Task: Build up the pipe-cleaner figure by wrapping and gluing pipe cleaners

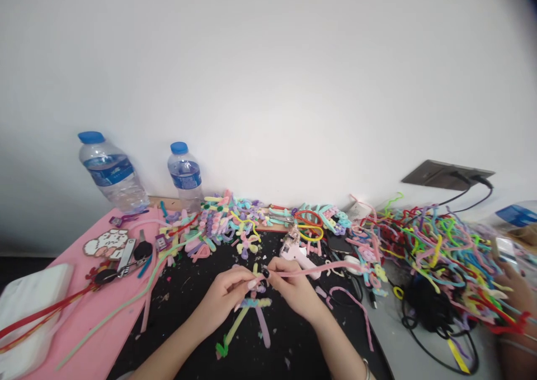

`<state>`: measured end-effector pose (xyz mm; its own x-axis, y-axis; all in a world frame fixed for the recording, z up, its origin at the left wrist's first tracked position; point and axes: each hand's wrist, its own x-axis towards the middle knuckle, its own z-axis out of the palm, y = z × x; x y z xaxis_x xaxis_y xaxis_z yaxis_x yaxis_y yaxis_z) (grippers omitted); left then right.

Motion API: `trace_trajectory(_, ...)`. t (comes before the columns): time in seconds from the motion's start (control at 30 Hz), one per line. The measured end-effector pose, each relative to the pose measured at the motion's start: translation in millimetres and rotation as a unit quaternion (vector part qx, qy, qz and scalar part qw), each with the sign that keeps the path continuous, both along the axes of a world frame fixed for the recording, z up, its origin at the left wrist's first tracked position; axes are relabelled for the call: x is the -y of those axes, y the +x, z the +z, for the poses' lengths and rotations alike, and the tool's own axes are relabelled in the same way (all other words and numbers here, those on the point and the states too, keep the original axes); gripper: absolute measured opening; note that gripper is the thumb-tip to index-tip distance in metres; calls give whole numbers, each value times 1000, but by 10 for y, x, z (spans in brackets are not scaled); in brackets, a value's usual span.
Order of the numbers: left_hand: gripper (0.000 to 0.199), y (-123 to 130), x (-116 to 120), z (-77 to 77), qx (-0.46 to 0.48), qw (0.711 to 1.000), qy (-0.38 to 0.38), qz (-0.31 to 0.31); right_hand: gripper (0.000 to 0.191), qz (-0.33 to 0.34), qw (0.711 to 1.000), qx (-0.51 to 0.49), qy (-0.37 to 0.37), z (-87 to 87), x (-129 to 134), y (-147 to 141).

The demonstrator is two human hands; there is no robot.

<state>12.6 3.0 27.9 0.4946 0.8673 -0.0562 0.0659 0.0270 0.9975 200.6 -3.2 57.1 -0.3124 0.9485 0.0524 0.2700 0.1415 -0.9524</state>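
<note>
My left hand (230, 293) and my right hand (291, 290) meet over the black mat, fingers pinched together on a pink pipe cleaner (323, 268). Its long free end runs out to the right past my right hand. Just beneath my fingers lies a pastel pipe-cleaner piece (255, 303) with a twisted blue and yellow band. A yellow-green strip (237, 325) with a green end and a purple strip (263, 327) stretch from it towards me. My fingers hide its upper part, so I cannot tell whether the pink pipe cleaner is joined to it.
Finished pastel pipe-cleaner shapes (218, 220) crowd the back edge. A pink glue gun (298, 254) and scissors (309, 231) lie behind my hands. Two water bottles (109, 170) stand left, near keys (142, 250). A tangled pipe-cleaner heap (444, 251) fills the right, beside another person's hand (514, 285).
</note>
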Motion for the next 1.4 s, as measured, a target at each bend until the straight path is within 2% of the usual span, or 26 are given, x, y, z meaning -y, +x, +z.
trace_trajectory(0.13,31,-8,4,26,-4,1000,-11,-8,21,75,997,17,-17,144,-71,64)
trace_trajectory(0.3,30,-24,2,15,-24,999,15,-14,12,125,990,54,-30,236,-162,134)
trace_trajectory(0.37,29,-31,-8,3,-27,999,31,-9,5,139,986,91,-23,295,-224,255)
trace_trajectory(0.43,28,-37,-18,-7,-23,999,38,-2,9,131,979,155,2,350,-312,447)
trace_trajectory(0.5,28,-41,-27,-10,-13,999,29,10,11,55,965,254,47,368,-430,677)
trace_trajectory(0.53,28,-41,-30,-8,-7,1000,21,15,13,3,947,313,75,355,-498,789)
trace_trajectory(0.57,28,-41,-33,-5,-1,1000,14,20,18,-72,917,377,112,326,-571,887)
trace_trajectory(0.63,29,-42,-39,3,7,999,1,34,29,-123,892,415,127,231,-715,1027)
trace_trajectory(0.77,29,-54,-52,4,17,997,-1,79,43,-109,867,468,134,2,-940,1076)
trace_trajectory(0.87,30,-70,-58,-16,32,992,-11,118,42,-105,846,504,139,-109,-1033,1039)
trace_trajectory(1.0,30,-88,-62,-62,57,983,-43,166,36,-117,818,546,141,-167,-1105,1039)
trace_trajectory(1.13,33,-94,-71,-99,67,976,-53,202,34,-132,798,567,154,-142,-1149,1079)
trace_trajectory(1.23,34,-95,-79,-111,70,971,-54,223,32,-153,791,564,182,-57,-1130,1132)
trace_trajectory(1.4,33,-94,-89,-129,78,965,-57,245,33,-240,779,540,211,141,-969,1258)
